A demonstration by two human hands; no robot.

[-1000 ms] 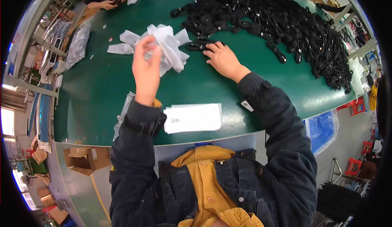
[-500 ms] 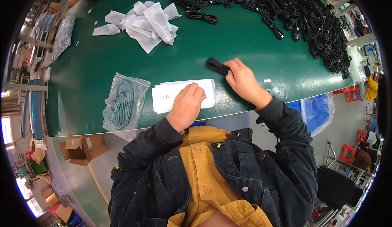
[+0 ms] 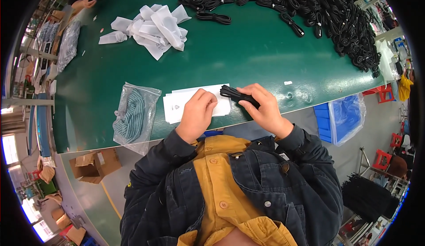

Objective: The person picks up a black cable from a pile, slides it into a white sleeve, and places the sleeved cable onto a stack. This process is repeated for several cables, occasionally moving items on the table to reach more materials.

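Note:
My right hand (image 3: pixel 264 108) is closed round a bundled black cable (image 3: pixel 232 93), whose looped end points left over the edge of a stack of flat white bags (image 3: pixel 178 100). On that stack rests my left hand (image 3: pixel 197 114), its thumb and fingers pinched together at the top bag. The fingertips hide just how much of the bag they grip. Left of the stack lies a clear plastic bag (image 3: pixel 135 117) with a teal ribbed fabric item inside.
A big heap of bundled black cables (image 3: pixel 305 7) covers the far right of the green table (image 3: pixel 230 60). Crumpled white bags (image 3: pixel 152 27) lie far left, near another person's hand (image 3: pixel 88 2). Below the table edge are a blue lined bin (image 3: pixel 345 120) and a cardboard box (image 3: pixel 95 164).
My right hand has brought the black cable down and nearer, to the right edge of the white stack. My left hand has shifted slightly left and down, still pinched.

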